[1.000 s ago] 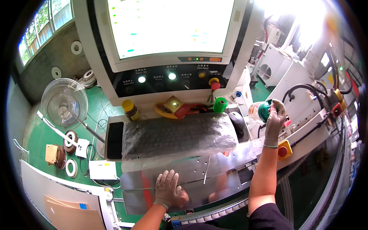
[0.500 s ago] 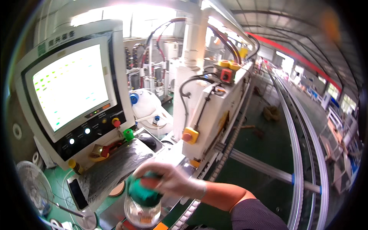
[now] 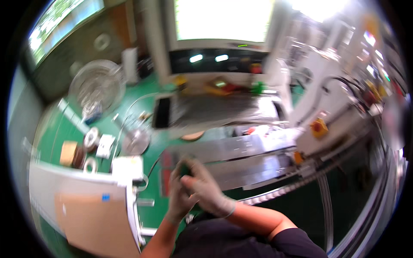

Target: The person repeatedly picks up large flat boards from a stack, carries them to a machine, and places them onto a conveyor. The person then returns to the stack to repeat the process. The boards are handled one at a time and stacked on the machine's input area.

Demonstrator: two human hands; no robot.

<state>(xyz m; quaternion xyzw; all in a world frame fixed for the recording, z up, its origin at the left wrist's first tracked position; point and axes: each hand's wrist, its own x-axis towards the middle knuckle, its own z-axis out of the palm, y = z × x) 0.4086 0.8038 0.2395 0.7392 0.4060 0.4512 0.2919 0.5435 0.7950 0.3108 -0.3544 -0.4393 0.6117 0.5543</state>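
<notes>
Both gloved hands are together low in the middle of the view, right in front of the person's dark shirt. The left hand [image 3: 180,198] comes up from below and the right hand [image 3: 207,189] reaches across from the right, its fingers folded over the top. Between them sits a small dark green object [image 3: 185,170], only a sliver of it showing above the knuckles. It looks rounded and deep green, but the picture is smeared with motion and most of it is covered, so its shape is hard to tell. Each hand's grip is curled snug around that green thing, fingers closed, no gap to see.

The pair hover over the near edge of a shiny metal plate [image 3: 241,148] on the green counter [image 3: 64,124]. Beyond it lies a wrapped keyboard [image 3: 223,109] under a bright monitor [image 3: 221,19]. To the left, a small desk fan [image 3: 97,88], rolls of tape [image 3: 91,138] and a pale cardboard sheet [image 3: 88,217].
</notes>
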